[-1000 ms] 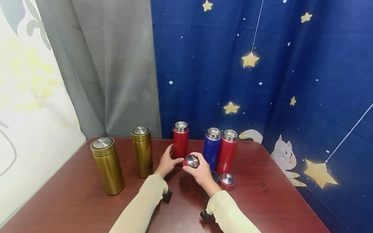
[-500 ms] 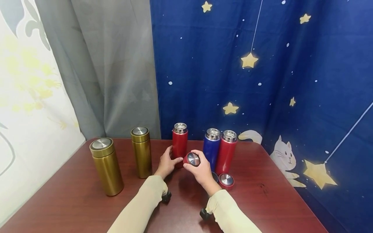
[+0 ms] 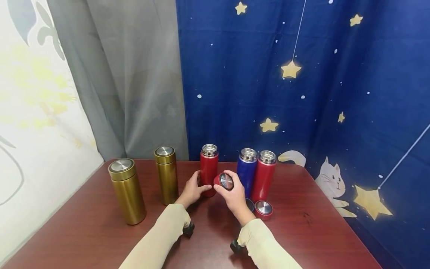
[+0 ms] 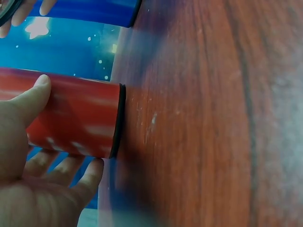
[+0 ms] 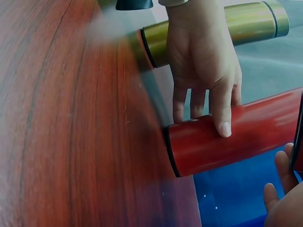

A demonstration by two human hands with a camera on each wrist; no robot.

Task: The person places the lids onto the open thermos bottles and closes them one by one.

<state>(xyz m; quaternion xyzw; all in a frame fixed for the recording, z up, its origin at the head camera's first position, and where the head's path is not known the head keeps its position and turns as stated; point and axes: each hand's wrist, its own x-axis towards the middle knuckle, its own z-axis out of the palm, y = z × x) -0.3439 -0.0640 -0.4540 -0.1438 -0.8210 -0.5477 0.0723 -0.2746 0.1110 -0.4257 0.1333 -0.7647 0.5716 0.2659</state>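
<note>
Fingers on one side and thumb on the other, my left hand point(image 3: 192, 189) grips the lower part of an uncapped red thermos bottle point(image 3: 209, 168), upright on the table. Its steel mouth shows in the head view. Just right of that bottle, my right hand point(image 3: 236, 196) holds a red lid point(image 3: 225, 181) with a brushed silver top, tilted and off the table. In the left wrist view the thumb point(image 4: 35, 97) lies against the red bottle's side. The right wrist view shows only the edge of the lid point(image 5: 298, 146) by the right fingertips.
An uncapped blue thermos point(image 3: 246, 170) and a second uncapped red thermos point(image 3: 264, 177) stand side by side on the right. Before them lie a red lid point(image 3: 263, 209) and a partly hidden dark lid point(image 3: 249, 204). Two capped gold thermoses point(image 3: 127, 192) point(image 3: 166, 175) stand left. Curtains hang behind the table.
The lid in my right hand has risen slightly, moved a little right and tilted more. The red bottle in my left hand has come slightly nearer. The other bottles stay in place.
</note>
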